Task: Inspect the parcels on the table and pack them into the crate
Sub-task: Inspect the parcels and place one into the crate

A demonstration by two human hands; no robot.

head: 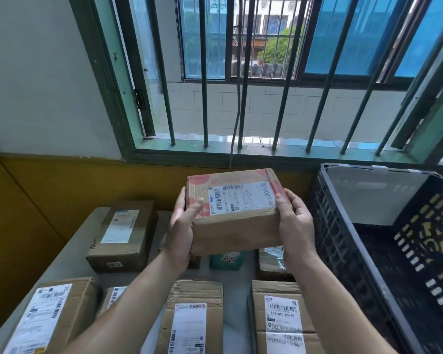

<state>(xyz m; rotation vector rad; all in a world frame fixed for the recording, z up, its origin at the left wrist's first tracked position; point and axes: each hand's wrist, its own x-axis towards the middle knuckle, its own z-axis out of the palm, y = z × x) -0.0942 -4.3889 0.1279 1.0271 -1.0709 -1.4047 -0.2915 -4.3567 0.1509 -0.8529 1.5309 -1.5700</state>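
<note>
both hands grip one cardboard parcel (234, 208) in the air above the desk's (69, 256) far edge, label up: left hand (182, 231) clasps its left end, right hand (296, 223) its right end, fingers closed on it. more parcels lie on the desk below. black crate (343, 241) stands at the desk's right edge.

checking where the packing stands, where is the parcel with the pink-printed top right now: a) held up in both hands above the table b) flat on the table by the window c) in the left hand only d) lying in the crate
a: the pink-printed parcel is gripped at its ends by the left hand and the right hand, raised above the table, beside the crate, not in it.
</note>
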